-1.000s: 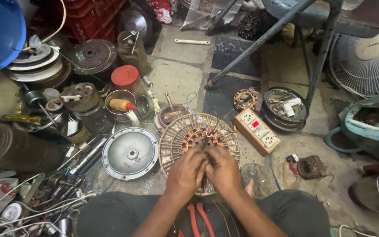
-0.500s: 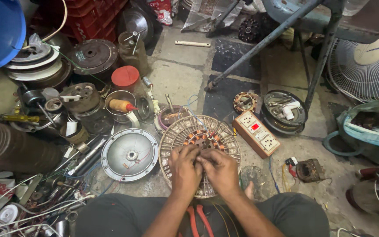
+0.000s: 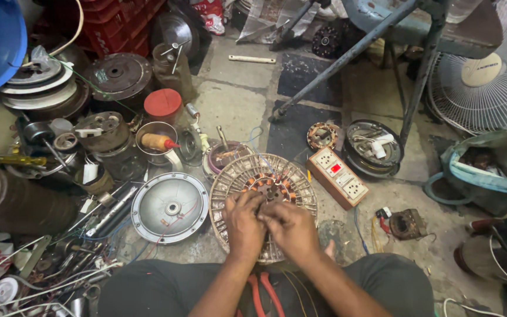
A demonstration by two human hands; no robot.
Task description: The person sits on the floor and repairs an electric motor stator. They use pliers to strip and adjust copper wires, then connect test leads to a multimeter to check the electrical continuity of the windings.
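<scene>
Both hands, left hand (image 3: 244,226) and right hand (image 3: 291,230), rest side by side on the near half of the round stator (image 3: 263,191) lying flat on the floor, fingers pinched together on its windings, its hub just beyond their fingertips.

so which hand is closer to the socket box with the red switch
Right. The right hand works on the round ribbed fan motor, below and just left of the socket box. The left hand sits farther left on the same motor, towards the silver motor cover.
</scene>
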